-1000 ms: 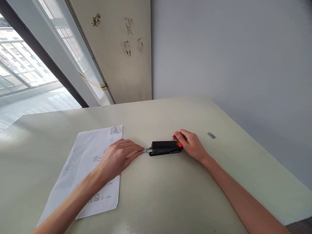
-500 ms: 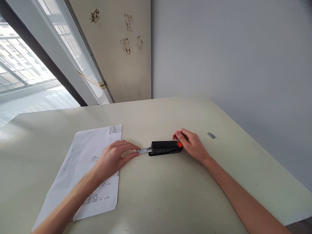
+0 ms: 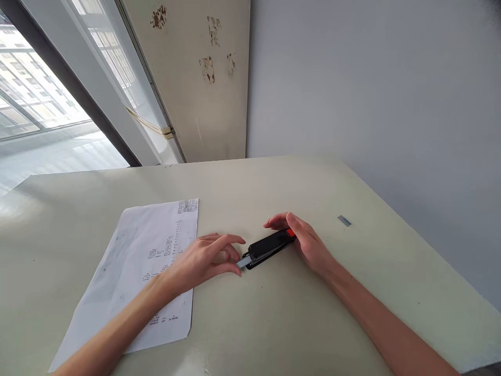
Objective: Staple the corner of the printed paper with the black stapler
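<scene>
- Black stapler with red rear end point(image 3: 270, 244): slanted on pale green table point(image 3: 250, 324), between hands; narrow metal tray point(image 3: 243, 262) partly out, not yet closed.
- Left hand point(image 3: 191, 263): half-open at tray's end; grip unclear.
- Right hand point(image 3: 311, 249): curled around stapler's rear.
- Thin grey strip point(image 3: 344, 221): apart, apparently unused.

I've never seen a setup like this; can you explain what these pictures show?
There's no robot, just a person's two bare hands. Every picture comes from one camera worn on the head, looking forward and down. On the pale table lie a white printed paper sheet, partly hidden by the left arm, and a small grey strip to the right. The right hand holds the red-marked end of a black stapler; the left hand's fingertips are at the silver metal tray jutting from its other end.
</scene>
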`<state>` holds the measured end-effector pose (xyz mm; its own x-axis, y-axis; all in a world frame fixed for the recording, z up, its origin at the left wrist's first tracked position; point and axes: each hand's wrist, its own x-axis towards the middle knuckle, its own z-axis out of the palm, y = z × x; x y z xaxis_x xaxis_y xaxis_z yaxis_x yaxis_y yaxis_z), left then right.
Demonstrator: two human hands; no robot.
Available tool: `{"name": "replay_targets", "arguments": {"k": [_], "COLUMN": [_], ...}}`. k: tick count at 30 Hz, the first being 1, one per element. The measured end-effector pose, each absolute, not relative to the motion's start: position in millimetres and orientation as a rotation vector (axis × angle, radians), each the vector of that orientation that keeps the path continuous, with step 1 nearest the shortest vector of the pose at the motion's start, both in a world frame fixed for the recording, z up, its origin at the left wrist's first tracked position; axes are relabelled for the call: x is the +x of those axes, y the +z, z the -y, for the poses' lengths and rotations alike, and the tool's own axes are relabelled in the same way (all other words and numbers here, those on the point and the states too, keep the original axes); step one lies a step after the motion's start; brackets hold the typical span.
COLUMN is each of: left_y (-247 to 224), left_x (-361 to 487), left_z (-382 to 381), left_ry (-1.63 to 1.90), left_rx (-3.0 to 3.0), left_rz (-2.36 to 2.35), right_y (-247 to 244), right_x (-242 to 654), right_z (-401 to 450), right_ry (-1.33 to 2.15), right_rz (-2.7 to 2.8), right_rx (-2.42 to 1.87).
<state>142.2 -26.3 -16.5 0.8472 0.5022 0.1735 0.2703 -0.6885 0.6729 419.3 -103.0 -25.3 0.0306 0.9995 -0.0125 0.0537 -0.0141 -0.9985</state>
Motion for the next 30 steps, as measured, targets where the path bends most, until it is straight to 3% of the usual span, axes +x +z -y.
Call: {"name": "replay_targets", "arguments": {"k": [24, 30], "left_y": [-19.3, -9.4], "left_x": [170.1, 121.3], "left_z": [7.6, -25.7], "left_ry": [0.473, 0.485], "left_rx": [2.67, 2.588], "left_rz": [-0.404, -0.858], "right_y": [-24.1, -29.2], "right_x": [422.9, 425.6], "right_z": [104.8, 105.1], "right_ry": [1.203, 1.143], "right_rz": [1.444, 1.66], "right_rx": [-1.297, -1.338]}}
